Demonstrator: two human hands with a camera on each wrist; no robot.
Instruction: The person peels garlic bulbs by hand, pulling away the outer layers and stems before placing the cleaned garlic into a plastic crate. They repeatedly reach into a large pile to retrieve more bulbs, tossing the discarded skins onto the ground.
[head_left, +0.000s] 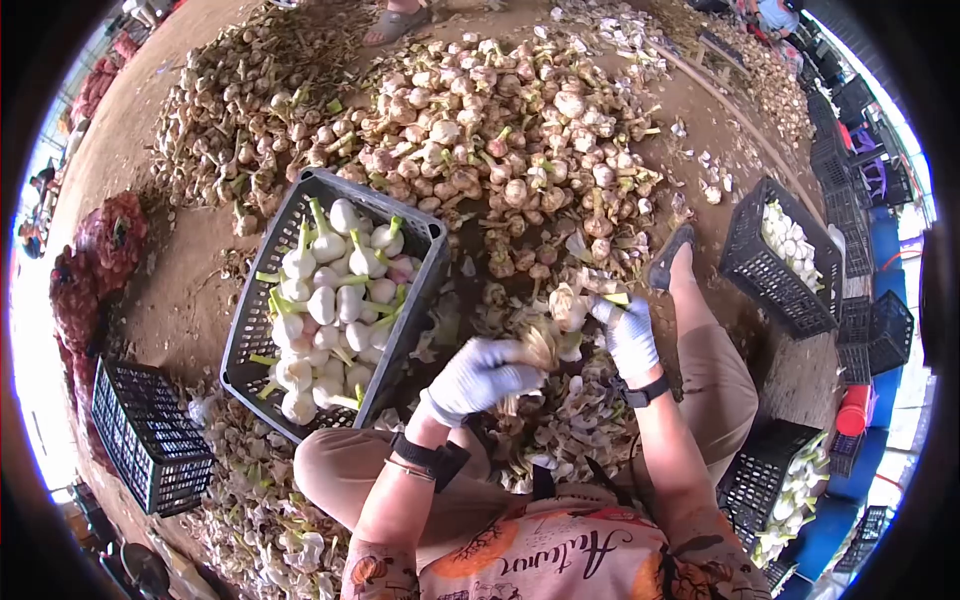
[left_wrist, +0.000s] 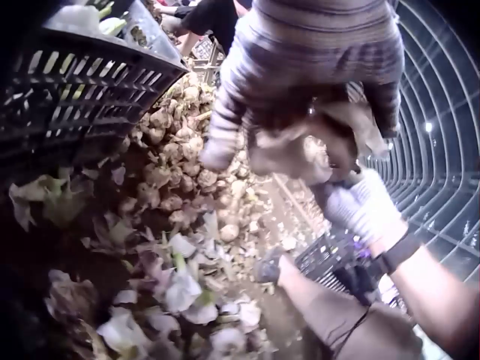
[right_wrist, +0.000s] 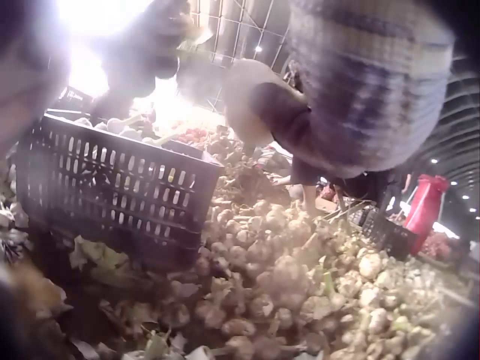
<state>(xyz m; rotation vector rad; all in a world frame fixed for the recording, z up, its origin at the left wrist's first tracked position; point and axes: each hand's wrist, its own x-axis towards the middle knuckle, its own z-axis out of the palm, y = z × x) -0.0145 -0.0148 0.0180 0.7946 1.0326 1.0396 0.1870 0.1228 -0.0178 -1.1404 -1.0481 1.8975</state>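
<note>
Both hands wear pale striped gloves. The left hand (head_left: 484, 377) has its fingers curled round loose, papery garlic skins (head_left: 540, 348) in the head view. Just to the right, the right hand (head_left: 627, 338) pinches a garlic bulb (head_left: 567, 307) by its stem, a short green end (head_left: 616, 299) showing at the fingers. In the left wrist view the left glove (left_wrist: 315, 52) bends over brown skins, blurred. The right glove (right_wrist: 367, 90) holds a pale bulb (right_wrist: 251, 97) in the right wrist view. Peeled white bulbs (head_left: 345, 302) with green stems fill a grey crate (head_left: 408, 345) left of the hands.
A large heap of unpeeled garlic (head_left: 500, 150) lies ahead. An empty black crate (head_left: 155, 435) stands at left; filled black crates (head_left: 775, 285) stand at right. Red net sacks (head_left: 95, 270) lie far left. Peeled-off skins (head_left: 580, 420) cover the ground between the legs.
</note>
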